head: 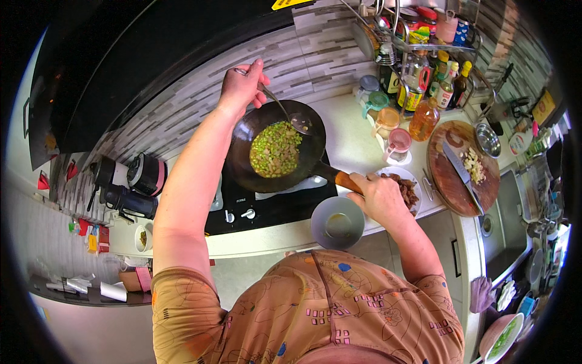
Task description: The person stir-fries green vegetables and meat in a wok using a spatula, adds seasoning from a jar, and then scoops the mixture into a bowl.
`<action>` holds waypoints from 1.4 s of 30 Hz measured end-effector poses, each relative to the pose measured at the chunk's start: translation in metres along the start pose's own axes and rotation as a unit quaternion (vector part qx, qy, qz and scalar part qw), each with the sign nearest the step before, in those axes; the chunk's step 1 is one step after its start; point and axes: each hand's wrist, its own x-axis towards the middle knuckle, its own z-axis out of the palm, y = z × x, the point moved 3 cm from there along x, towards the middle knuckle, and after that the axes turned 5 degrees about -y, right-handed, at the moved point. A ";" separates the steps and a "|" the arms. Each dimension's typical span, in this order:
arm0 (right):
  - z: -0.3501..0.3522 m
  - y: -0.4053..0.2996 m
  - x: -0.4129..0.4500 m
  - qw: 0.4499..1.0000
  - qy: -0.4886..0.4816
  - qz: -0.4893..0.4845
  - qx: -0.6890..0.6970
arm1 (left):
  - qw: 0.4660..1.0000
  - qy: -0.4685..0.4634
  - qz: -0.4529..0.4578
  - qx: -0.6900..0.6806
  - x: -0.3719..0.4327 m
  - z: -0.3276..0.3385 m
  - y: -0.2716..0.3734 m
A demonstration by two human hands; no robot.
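A dark wok (313, 132) sits on the black gas hob (277, 214), tilted a little. Green peas with small pale pieces (275, 150) lie in some liquid in its bottom. My left hand (242, 86) grips the handle of a metal ladle (300, 123), whose bowl rests against the wok's far right wall. Around the wooden wok handle (348, 181) my right hand (378, 196) is closed. Just below that hand stands a grey bowl (337, 223) with a little liquid in it. A white plate of brown pieces (406, 189) is partly hidden behind the same hand.
On the right, a round wooden chopping board (439, 177) bears a knife (459, 170) and chopped garlic (474, 167). Lidded seasoning jars (386, 122) and an oil bottle (424, 120) line the counter. A sink (500, 232) lies beyond; black appliances (146, 174) stand left.
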 end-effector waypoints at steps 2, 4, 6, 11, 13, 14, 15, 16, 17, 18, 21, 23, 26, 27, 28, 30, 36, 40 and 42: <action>0.000 0.000 0.000 1.000 -0.001 -0.002 0.003 | 1.000 0.014 -0.007 0.010 0.005 -0.003 -0.017; 0.000 -0.001 0.000 1.000 -0.002 -0.001 0.006 | 0.992 0.002 -0.051 0.112 0.005 -0.002 -0.028; -0.002 -0.001 0.000 1.000 -0.006 0.006 0.008 | 0.989 0.005 -0.063 0.134 0.003 -0.006 -0.028; 0.000 0.000 0.000 1.000 0.003 0.008 0.008 | 0.991 0.127 -0.015 0.039 0.002 -0.025 -0.023; -0.001 -0.001 0.000 1.000 0.008 0.007 0.008 | 0.986 0.168 0.003 0.015 0.002 -0.030 -0.029; 0.000 -0.001 -0.001 1.000 0.010 0.008 0.009 | 0.985 0.169 0.003 0.015 0.002 -0.031 -0.033; 0.000 -0.001 -0.001 1.000 0.013 0.009 0.010 | 0.987 0.157 -0.008 0.042 0.001 -0.031 -0.038; 0.000 -0.001 -0.001 1.000 0.013 0.009 0.010 | 0.987 0.144 -0.020 0.069 -0.002 -0.030 -0.040; 0.000 -0.001 -0.001 1.000 -0.002 0.020 0.014 | 0.984 0.142 -0.056 0.092 -0.005 -0.029 -0.043; 0.000 0.000 0.000 0.999 -0.016 0.031 0.017 | 0.984 0.143 -0.056 0.093 -0.008 -0.030 -0.043; 0.000 0.000 0.000 0.999 -0.019 0.029 0.017 | 0.981 0.117 -0.066 0.138 -0.015 -0.039 -0.032; 0.002 0.001 -0.001 1.000 -0.005 0.021 0.012 | 0.978 0.112 -0.049 0.171 -0.023 -0.048 -0.007; 0.002 0.000 -0.001 1.000 0.007 0.014 0.011 | 0.961 0.053 -0.058 0.266 -0.027 -0.058 0.015; 0.002 0.000 -0.001 1.000 0.005 0.022 0.015 | 0.960 0.055 -0.061 0.266 -0.027 -0.057 0.013; 0.000 -0.001 -0.001 1.000 0.005 0.018 0.015 | 0.955 0.026 -0.075 0.286 -0.027 -0.054 0.012; -0.002 -0.002 -0.001 0.999 -0.001 0.030 0.011 | 0.948 -0.001 -0.089 0.305 -0.027 -0.049 0.004; 0.000 -0.001 -0.001 1.000 -0.004 0.016 0.017 | 0.959 -0.105 -0.059 0.256 -0.028 -0.020 -0.023; -0.002 -0.001 -0.001 1.000 -0.001 0.016 0.018 | 0.941 -0.137 -0.054 0.305 -0.031 -0.015 -0.014; -0.002 -0.002 -0.001 1.000 -0.004 0.017 0.019 | 0.912 -0.150 0.008 0.380 -0.033 -0.012 -0.022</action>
